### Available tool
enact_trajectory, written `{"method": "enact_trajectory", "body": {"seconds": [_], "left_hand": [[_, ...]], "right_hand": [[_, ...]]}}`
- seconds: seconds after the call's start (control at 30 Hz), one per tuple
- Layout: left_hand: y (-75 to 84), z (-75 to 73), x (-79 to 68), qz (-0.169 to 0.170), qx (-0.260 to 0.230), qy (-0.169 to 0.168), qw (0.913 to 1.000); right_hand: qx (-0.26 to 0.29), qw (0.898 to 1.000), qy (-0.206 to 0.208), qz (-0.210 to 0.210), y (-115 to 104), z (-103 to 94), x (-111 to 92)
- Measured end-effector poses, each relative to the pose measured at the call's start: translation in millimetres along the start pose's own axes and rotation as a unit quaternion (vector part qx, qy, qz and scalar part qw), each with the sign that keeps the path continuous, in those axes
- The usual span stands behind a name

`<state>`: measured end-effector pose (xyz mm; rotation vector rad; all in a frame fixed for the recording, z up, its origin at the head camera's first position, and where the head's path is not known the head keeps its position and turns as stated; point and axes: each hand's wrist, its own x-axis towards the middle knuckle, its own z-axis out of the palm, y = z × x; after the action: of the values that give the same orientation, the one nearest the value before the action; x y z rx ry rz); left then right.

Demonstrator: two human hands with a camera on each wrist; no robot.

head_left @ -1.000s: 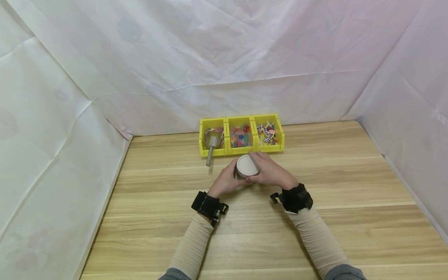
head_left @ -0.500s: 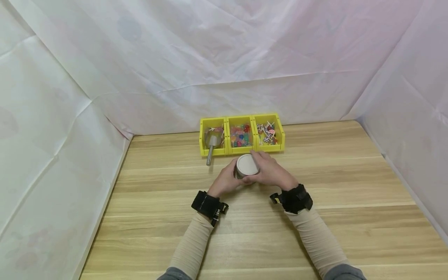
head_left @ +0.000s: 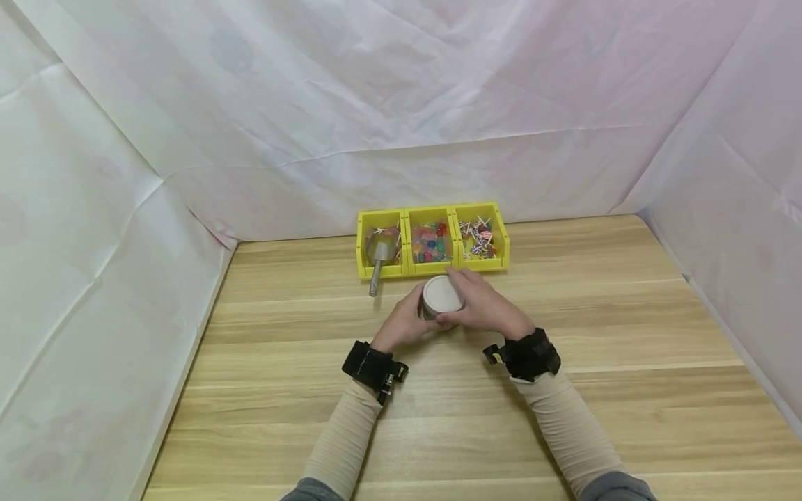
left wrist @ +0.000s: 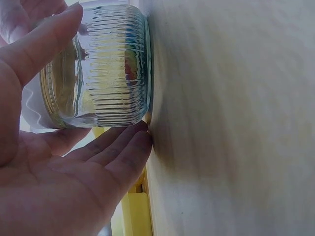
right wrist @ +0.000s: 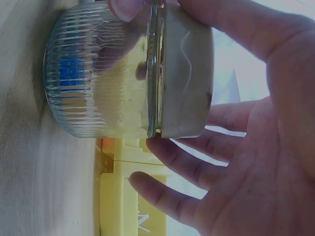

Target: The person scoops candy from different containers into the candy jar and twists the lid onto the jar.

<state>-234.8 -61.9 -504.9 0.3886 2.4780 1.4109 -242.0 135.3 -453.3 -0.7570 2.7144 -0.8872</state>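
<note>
A ribbed clear glass jar (left wrist: 110, 69) stands upright on the table, with a pale lid (head_left: 442, 294) over its mouth. Coloured patches, blue and red, show through the glass low down. My left hand (head_left: 404, 324) holds the jar from the left, its thumb on the near side and its fingers (left wrist: 120, 152) round the far side. From the right, my right hand (head_left: 487, 306) grips the lid (right wrist: 186, 73), thumb in front and fingers behind. In the head view both hands partly cover the jar's body.
Behind the jar stand three joined yellow bins (head_left: 432, 271). Wrapped candies (head_left: 429, 243) fill the middle one, and lollipops (head_left: 479, 240) lie in the right one. A metal scoop (head_left: 379, 261) leans out of the left bin, handle toward me. White sheeting (head_left: 376, 167) encloses the wooden table (head_left: 282, 390).
My right thumb and fingertips have shifted very slightly forward round the lid. The jar, the left hand and the bins stay in place.
</note>
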Motion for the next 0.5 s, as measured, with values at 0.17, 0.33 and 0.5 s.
{"method": "enact_trajectory", "body": {"seconds": [0.17,0.33,0.5], "left_hand": [[-0.4,-0.3,-0.4,-0.002,-0.001,0.001,1.0000],[-0.5,-0.3,-0.6,0.003,-0.002,0.000,1.0000],[-1.1,-0.6,-0.1,0.005,-0.004,-0.001,1.0000]], "right_hand": [[-0.005,1.000,-0.006,-0.013,0.2,0.5,0.1],[-0.003,1.000,-0.007,-0.012,0.6,0.4,-0.2],[-0.008,1.000,-0.008,-0.005,-0.1,-1.2,-0.9]]}}
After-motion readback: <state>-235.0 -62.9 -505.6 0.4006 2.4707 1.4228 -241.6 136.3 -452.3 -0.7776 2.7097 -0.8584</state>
